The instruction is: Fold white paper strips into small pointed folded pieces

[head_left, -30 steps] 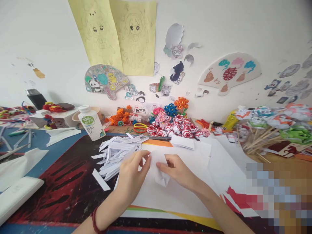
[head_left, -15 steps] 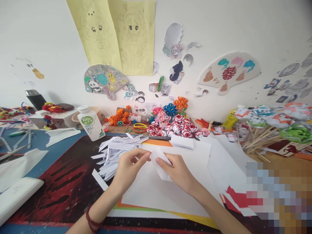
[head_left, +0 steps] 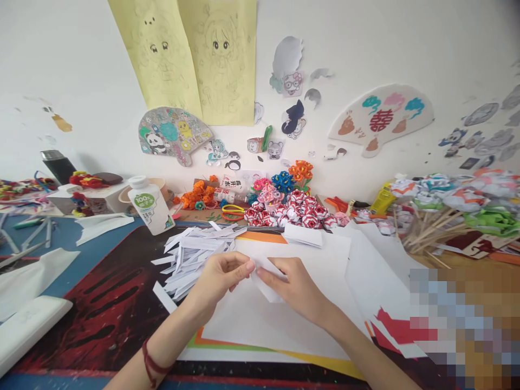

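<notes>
A small piece of white paper is held between both hands above a large white sheet. My left hand pinches its upper left edge between thumb and fingertips. My right hand grips the other side, thumb on top and fingers behind, hidden by the paper. Left of the hands lies a heap of folded white paper strips. A folded white paper rests beyond my right hand, at the far edge of the sheets.
A white bottle stands behind the strips. Red-and-white paper flowers and orange flowers line the wall. Paper blooms on sticks are at the right, near red paper scraps. A white case lies at the left.
My left thumb and fingers have closed in on the paper's upper left edge, moving slightly right. My right hand keeps its grip, its thumb shifted slightly left.
</notes>
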Action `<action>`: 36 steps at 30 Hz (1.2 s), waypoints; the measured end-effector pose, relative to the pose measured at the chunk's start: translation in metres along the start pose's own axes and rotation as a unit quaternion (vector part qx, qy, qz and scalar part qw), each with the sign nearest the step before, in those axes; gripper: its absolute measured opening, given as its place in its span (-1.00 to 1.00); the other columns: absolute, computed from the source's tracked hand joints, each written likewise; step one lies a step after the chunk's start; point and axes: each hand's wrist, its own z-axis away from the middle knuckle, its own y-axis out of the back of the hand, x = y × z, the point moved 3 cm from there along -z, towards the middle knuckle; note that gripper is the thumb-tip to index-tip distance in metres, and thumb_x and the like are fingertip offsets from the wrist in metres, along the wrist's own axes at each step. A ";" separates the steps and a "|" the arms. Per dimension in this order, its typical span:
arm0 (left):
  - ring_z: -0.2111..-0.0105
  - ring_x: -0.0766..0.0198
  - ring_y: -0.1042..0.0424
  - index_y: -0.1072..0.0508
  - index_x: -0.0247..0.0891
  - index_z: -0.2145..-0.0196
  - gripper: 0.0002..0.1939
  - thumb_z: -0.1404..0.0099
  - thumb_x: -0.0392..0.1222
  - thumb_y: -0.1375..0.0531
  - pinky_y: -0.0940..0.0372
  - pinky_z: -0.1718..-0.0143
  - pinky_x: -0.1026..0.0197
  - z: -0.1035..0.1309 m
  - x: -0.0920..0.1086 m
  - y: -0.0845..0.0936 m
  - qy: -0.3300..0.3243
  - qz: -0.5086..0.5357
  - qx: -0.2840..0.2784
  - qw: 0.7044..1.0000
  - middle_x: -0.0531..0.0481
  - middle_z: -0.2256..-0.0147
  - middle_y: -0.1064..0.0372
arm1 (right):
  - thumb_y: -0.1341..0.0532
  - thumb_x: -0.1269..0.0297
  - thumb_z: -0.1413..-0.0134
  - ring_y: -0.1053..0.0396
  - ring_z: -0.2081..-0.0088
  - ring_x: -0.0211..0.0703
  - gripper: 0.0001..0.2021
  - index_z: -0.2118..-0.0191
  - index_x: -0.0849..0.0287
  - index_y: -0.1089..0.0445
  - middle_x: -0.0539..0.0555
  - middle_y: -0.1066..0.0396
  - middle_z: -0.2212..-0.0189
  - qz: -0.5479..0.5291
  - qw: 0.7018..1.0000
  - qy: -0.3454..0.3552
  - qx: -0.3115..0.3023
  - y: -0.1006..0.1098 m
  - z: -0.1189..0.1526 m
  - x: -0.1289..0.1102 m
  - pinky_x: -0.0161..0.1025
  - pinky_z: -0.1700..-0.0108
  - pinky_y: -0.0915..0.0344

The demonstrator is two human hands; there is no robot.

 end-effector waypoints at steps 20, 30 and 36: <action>0.61 0.43 -0.12 -0.41 -0.30 0.61 -0.68 -0.05 0.00 -0.32 0.01 0.57 0.34 0.005 0.006 -0.007 -0.037 -0.024 0.079 0.996 0.13 0.66 -0.21 | -0.12 0.07 -0.16 0.19 0.52 -0.35 -0.52 0.57 0.14 0.17 -0.10 0.23 0.57 -0.025 0.999 -0.027 0.004 -0.001 0.001 -0.002 -0.31 0.53 0.21; 0.60 0.42 -0.12 -0.35 -0.29 0.61 -0.66 -0.06 0.00 -0.32 0.01 0.56 0.34 0.005 0.003 -0.005 -0.020 -0.021 0.057 0.998 0.14 0.66 -0.19 | -0.12 0.07 -0.14 0.19 0.53 -0.35 -0.52 0.58 0.14 0.17 -0.10 0.23 0.58 -0.028 0.999 -0.026 0.007 -0.001 0.003 -0.005 -0.31 0.54 0.22; 0.59 0.41 -0.11 -0.34 -0.29 0.61 -0.64 -0.07 0.02 -0.32 0.02 0.54 0.33 0.005 0.004 -0.005 -0.024 -0.029 0.058 0.998 0.15 0.66 -0.17 | -0.10 0.10 -0.16 0.20 0.53 -0.35 -0.54 0.58 0.14 0.18 -0.10 0.24 0.58 -0.027 0.999 -0.016 0.005 -0.001 0.003 -0.006 -0.31 0.54 0.22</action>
